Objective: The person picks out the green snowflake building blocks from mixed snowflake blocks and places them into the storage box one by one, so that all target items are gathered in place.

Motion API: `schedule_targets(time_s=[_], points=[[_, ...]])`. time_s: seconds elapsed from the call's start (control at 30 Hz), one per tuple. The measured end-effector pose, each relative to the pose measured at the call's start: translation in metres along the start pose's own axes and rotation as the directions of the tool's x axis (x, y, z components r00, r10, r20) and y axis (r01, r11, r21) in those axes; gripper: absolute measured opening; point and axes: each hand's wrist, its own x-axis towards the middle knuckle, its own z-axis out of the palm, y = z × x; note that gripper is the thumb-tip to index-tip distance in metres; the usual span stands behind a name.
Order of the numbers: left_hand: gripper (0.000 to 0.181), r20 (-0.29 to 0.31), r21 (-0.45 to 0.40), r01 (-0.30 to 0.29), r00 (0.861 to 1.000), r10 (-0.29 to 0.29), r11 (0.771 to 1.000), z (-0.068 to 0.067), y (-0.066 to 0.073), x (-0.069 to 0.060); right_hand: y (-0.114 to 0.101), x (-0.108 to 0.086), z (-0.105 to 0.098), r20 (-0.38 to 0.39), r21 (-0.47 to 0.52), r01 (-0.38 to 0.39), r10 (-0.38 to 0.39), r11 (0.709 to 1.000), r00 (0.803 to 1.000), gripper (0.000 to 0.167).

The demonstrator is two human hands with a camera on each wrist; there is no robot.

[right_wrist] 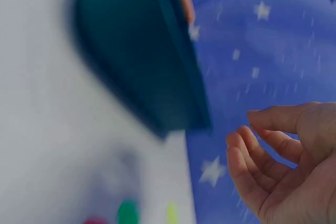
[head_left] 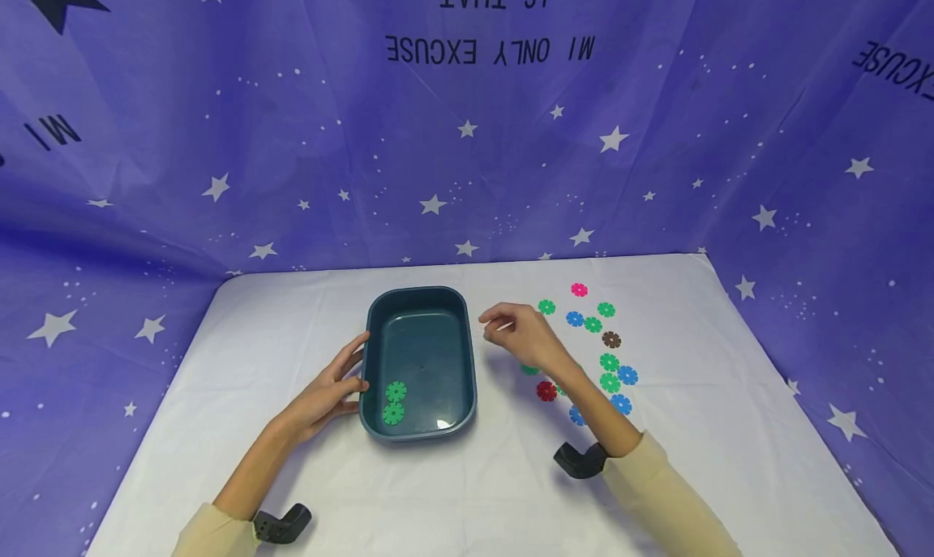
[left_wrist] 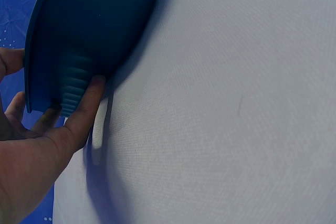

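Note:
A dark teal plastic bin (head_left: 430, 354) stands on the white table, with two green notched plastic discs (head_left: 395, 403) at its lower left inside. My left hand (head_left: 321, 399) rests against the bin's left side, fingers spread along the outer wall and rim. In the left wrist view, one finger (left_wrist: 89, 100) lies against the ribbed part of the wall. Raised between the bin and the loose discs is my right hand (head_left: 521, 334), its fingers loosely bent. Nothing shows between its fingers in the right wrist view, where the hand (right_wrist: 294, 166) appears beside the blurred bin (right_wrist: 136, 51).
Right of the bin lie several loose notched discs: a pink one (head_left: 579, 289), a brown one (head_left: 611, 340), a red one (head_left: 546, 391), blue ones (head_left: 627, 375) and green ones (head_left: 609, 362). My right forearm hides some. Blue star-patterned cloth (head_left: 430, 160) surrounds the table.

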Motion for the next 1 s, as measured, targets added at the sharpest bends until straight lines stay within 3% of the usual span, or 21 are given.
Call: schedule_targets(time_s=[0.2, 0.37, 0.73, 1.0], points=[[0.086, 0.001, -0.006, 0.000, 1.000, 0.000, 1.000, 0.000, 0.000, -0.002, 0.062, -0.013, -0.015, -0.023, -0.063, -0.139, 0.137, 0.988, 0.990, 0.025], [0.086, 0.003, 0.000, -0.003, 1.000, 0.003, 1.000, -0.001, 0.000, -0.001, 0.095, -0.018, -0.013, -0.004, -0.155, -0.150, 0.152, 0.976, 0.988, 0.026], [0.086, 0.001, -0.002, -0.001, 1.000, 0.001, 1.000, 0.000, 0.000, 0.001, 0.102, -0.016, -0.011, -0.016, -0.184, -0.157, 0.157, 0.970, 0.988, 0.017], [0.086, 0.005, -0.013, 0.005, 1.000, -0.005, 1.000, 0.000, 0.000, 0.001, 0.096, -0.020, -0.014, 0.056, -0.245, -0.114, 0.131, 0.963, 0.990, 0.023]])
